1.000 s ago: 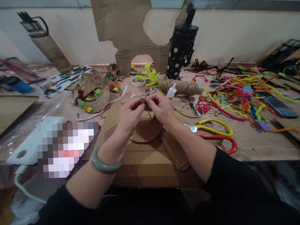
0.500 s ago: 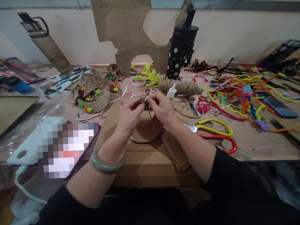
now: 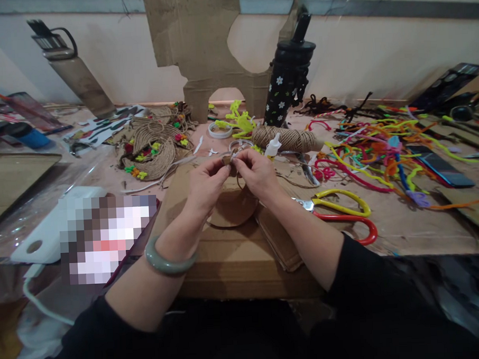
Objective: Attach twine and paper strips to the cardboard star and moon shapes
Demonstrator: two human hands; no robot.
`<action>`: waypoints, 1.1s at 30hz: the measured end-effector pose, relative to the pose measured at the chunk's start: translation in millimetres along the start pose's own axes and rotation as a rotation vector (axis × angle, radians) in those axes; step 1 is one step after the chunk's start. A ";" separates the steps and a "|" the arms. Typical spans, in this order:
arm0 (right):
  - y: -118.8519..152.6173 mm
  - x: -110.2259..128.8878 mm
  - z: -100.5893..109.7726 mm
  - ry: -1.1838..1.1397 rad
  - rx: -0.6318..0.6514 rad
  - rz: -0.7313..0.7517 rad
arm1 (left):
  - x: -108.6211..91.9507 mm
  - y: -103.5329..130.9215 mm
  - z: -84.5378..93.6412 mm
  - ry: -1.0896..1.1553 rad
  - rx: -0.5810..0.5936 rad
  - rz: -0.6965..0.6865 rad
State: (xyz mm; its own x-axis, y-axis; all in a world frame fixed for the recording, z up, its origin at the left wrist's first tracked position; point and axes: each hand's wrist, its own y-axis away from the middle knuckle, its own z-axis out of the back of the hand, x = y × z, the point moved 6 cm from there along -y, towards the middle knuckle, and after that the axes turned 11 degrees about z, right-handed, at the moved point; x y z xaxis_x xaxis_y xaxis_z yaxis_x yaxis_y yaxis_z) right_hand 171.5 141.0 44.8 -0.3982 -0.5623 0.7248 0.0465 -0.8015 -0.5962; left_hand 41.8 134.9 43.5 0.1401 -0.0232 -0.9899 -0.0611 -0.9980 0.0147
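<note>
Head view, movement: only a slight leftward drift of the whole scene was noted since the earlier frame; both hands were kept at the same spot.
Left hand (image 3: 210, 183): the small brown piece (image 3: 227, 160) was pinched between thumb and forefinger.
Right hand (image 3: 259, 173): its thumb and forefinger were closed at the right end of that piece; whether a strand was also gripped could not be told.
Small brown piece: it was held up at the centre of the frame, mostly hidden by fingers, so its finish could not be judged.
Cardboard disc (image 3: 232, 211): its curved edge was seen already cut, below the hands, over the cardboard box (image 3: 236, 277).
Twine coils (image 3: 155, 156): coiling and coloured flower trim were judged done, at centre left.
Twine spool (image 3: 285, 139): plenty of cord was left wound, right of upper centre.
Scissors (image 3: 336, 217): these were left lying unheld, right of centre.
Left to do: handling of the piece was judged unfinished, since neither hand had let go.
</note>
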 end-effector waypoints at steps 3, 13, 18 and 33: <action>0.5 1.6 -1.0 0.014 0.002 0.026 | 1.9 -2.1 1.9 0.022 -0.007 -0.013; 3.3 5.6 -0.4 0.111 -0.001 0.073 | -0.6 -0.9 4.2 -0.129 -0.045 -0.083; 2.6 6.3 1.0 0.153 0.009 0.043 | -2.3 1.0 3.1 -0.188 -0.022 -0.134; 2.0 9.5 2.2 0.172 -0.006 -0.002 | -5.5 4.3 0.6 -0.184 -0.035 -0.090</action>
State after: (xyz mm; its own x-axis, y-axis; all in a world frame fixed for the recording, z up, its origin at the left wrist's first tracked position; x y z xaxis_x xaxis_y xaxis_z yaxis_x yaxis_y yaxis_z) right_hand 169.9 133.6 51.2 -0.5493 -0.5172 0.6563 0.0405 -0.8010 -0.5973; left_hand 40.2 130.7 49.0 -0.0400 0.0740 -0.9965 -0.0221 -0.9971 -0.0732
